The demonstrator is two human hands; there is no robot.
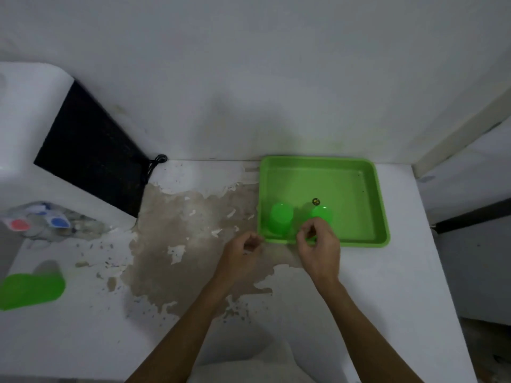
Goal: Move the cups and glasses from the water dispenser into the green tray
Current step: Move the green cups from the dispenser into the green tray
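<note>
A green tray [356,189] sits on the white counter at the right, against the wall. Two green cups stand upside down in its near left part: one [281,219] at the left, another [322,212] beside it. My right hand [320,244] hovers over the tray's front rim just in front of the second cup, fingers curled and holding nothing. My left hand [243,250] is just left of the tray's front corner, fingers loosely curled, empty. A white water dispenser [30,128] stands at the far left, with red and blue taps [38,221]. Another green cup [31,290] lies at the lower left.
The counter's paint is peeled in a large brown patch [179,230] between dispenser and tray. A black panel [94,150] with a cord is on the dispenser's side. The counter ends at the right beyond the tray.
</note>
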